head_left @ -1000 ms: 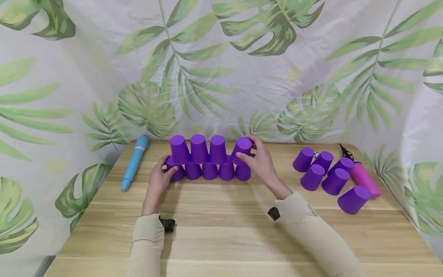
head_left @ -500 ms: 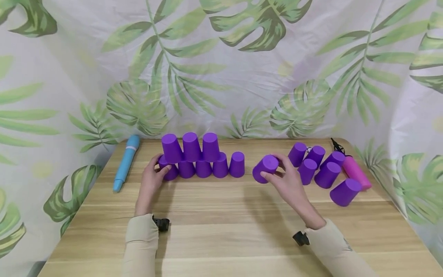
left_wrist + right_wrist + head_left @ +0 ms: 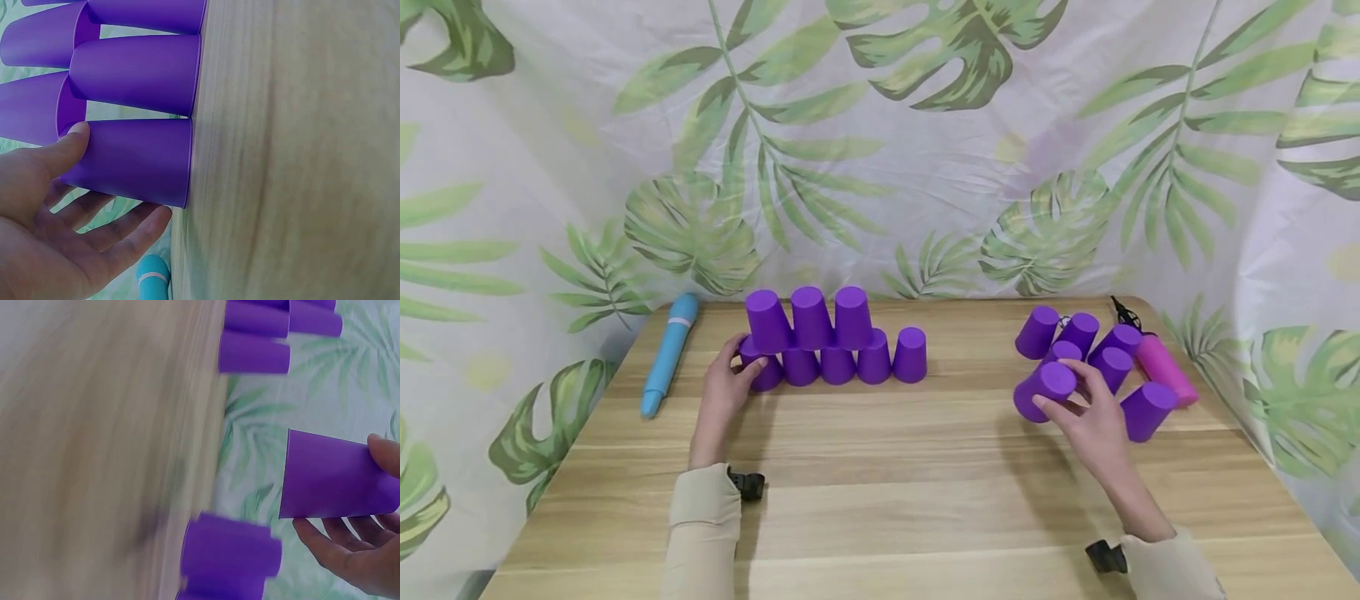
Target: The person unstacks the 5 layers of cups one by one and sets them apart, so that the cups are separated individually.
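Observation:
Upside-down purple cups stand in a row at the back left, with three more cups [image 3: 812, 318] on top bridging the gaps. My left hand [image 3: 727, 392] holds the leftmost bottom cup [image 3: 137, 159], its thumb on the near side and its fingers around the outer side. The row's rightmost cup [image 3: 911, 356] has nothing on top. My right hand [image 3: 1097, 421] grips another purple cup [image 3: 337, 478] by its narrow base end. This cup is raised off the table, mouth down and slightly tilted, in front of several loose purple cups [image 3: 1037, 332].
A blue tube-like object [image 3: 668, 357] lies left of the row. Beside the loose cups at right lies a pink cylinder [image 3: 1167, 371] with a black cord [image 3: 1126, 313]. A leaf-patterned cloth [image 3: 940, 167] hangs behind the wooden table [image 3: 880, 500].
My right hand has lifted the rightmost upper cup off the row and carried it right, to the loose cups. My left hand stays at the leftmost bottom cup. The head view has shifted slightly.

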The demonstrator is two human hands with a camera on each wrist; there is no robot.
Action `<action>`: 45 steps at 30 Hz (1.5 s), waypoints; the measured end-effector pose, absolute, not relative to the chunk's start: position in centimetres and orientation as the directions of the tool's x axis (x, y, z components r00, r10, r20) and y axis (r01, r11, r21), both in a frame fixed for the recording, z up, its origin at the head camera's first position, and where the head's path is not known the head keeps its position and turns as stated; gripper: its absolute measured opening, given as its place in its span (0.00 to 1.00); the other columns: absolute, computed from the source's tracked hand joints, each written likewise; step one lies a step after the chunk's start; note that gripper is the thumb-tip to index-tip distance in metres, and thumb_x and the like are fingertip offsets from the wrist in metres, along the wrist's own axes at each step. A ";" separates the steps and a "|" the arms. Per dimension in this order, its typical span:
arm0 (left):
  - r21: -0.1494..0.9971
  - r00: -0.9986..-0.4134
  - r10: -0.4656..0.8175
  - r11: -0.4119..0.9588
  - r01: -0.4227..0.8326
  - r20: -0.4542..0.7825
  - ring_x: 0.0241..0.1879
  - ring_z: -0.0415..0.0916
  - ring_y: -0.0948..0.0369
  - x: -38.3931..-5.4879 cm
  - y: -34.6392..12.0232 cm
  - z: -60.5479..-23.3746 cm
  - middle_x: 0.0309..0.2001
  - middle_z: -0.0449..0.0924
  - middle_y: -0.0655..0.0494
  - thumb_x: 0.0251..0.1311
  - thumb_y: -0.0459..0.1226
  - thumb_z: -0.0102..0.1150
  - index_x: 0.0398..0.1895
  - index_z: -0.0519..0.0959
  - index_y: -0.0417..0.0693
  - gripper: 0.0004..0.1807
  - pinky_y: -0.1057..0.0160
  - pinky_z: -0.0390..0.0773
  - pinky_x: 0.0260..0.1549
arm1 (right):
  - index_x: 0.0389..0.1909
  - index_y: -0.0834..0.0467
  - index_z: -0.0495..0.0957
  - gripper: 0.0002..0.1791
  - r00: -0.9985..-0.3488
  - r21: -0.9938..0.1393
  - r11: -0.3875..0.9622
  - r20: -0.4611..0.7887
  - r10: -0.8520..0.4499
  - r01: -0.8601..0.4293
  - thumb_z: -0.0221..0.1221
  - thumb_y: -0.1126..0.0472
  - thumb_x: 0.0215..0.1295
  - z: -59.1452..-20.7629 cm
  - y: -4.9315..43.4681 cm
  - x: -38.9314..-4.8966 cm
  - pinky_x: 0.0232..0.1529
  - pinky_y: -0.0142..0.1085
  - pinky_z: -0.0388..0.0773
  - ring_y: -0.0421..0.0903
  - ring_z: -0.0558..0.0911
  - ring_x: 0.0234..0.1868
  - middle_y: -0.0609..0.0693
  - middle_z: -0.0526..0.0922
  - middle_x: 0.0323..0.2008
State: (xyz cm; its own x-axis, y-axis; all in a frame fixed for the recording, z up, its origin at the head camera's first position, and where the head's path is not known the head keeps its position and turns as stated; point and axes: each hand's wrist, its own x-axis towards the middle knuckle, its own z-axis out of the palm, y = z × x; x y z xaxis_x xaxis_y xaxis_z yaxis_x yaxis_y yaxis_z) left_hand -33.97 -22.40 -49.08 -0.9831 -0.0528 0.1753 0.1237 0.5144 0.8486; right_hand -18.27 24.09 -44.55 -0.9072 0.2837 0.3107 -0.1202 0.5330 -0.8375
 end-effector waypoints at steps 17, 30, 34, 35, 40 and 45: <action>0.849 -0.986 -0.047 0.516 0.114 0.161 0.64 0.63 0.42 -34.1 -22.5 -49.0 0.63 0.66 0.33 0.65 0.33 0.58 0.69 0.61 0.37 0.30 0.46 0.71 0.60 | 0.62 0.64 0.65 0.33 -0.887 -0.787 0.617 0.279 0.368 0.008 0.68 0.64 0.56 -46.9 29.1 -16.9 0.58 0.37 0.73 0.54 0.73 0.55 0.66 0.74 0.56; 0.850 -0.985 -0.048 0.513 0.120 0.167 0.64 0.63 0.42 -34.0 -22.6 -49.0 0.63 0.66 0.32 0.65 0.32 0.58 0.68 0.61 0.36 0.30 0.46 0.71 0.60 | 0.64 0.68 0.61 0.34 -0.916 -0.781 0.624 0.220 0.334 0.040 0.65 0.64 0.60 -47.3 30.1 -17.3 0.60 0.62 0.65 0.69 0.68 0.60 0.74 0.69 0.58; 0.851 -0.986 -0.047 0.513 0.115 0.162 0.64 0.63 0.42 -34.0 -22.6 -49.0 0.63 0.66 0.32 0.65 0.33 0.57 0.69 0.61 0.37 0.30 0.46 0.71 0.60 | 0.64 0.69 0.61 0.34 -0.923 -0.769 0.637 0.214 0.319 0.042 0.65 0.65 0.60 -47.4 30.3 -17.5 0.60 0.62 0.65 0.70 0.68 0.60 0.75 0.69 0.58; 0.851 -0.986 -0.047 0.513 0.114 0.161 0.64 0.63 0.42 -34.0 -22.6 -49.0 0.63 0.66 0.32 0.65 0.33 0.57 0.69 0.61 0.37 0.30 0.46 0.71 0.60 | 0.64 0.69 0.61 0.35 -0.924 -0.769 0.637 0.209 0.319 0.046 0.65 0.65 0.60 -47.4 30.3 -17.5 0.60 0.63 0.65 0.70 0.68 0.60 0.75 0.68 0.58; 0.853 -0.986 -0.049 0.510 0.112 0.159 0.64 0.63 0.42 -34.0 -22.5 -48.9 0.63 0.66 0.32 0.65 0.33 0.57 0.69 0.61 0.37 0.30 0.46 0.71 0.60 | 0.65 0.70 0.60 0.36 -0.927 -0.767 0.639 0.192 0.322 0.063 0.66 0.65 0.59 -47.4 30.5 -17.5 0.61 0.62 0.64 0.71 0.67 0.60 0.76 0.67 0.59; 0.852 -0.983 -0.047 0.507 0.131 0.179 0.63 0.64 0.41 -34.0 -22.5 -49.0 0.62 0.67 0.31 0.65 0.32 0.58 0.68 0.62 0.36 0.30 0.45 0.71 0.60 | 0.65 0.71 0.59 0.37 -0.929 -0.759 0.646 0.180 0.323 0.077 0.65 0.64 0.60 -47.6 30.8 -17.7 0.62 0.62 0.64 0.72 0.67 0.61 0.76 0.67 0.59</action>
State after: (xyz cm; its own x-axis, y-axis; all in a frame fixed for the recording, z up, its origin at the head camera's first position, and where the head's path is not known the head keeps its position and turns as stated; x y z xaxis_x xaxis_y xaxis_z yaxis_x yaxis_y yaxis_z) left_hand -34.02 -22.53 -49.03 -0.9826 -0.0470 0.1794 0.1313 0.5072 0.8518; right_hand -17.74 30.76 -47.59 -0.9290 0.3232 0.1804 0.0774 0.6462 -0.7592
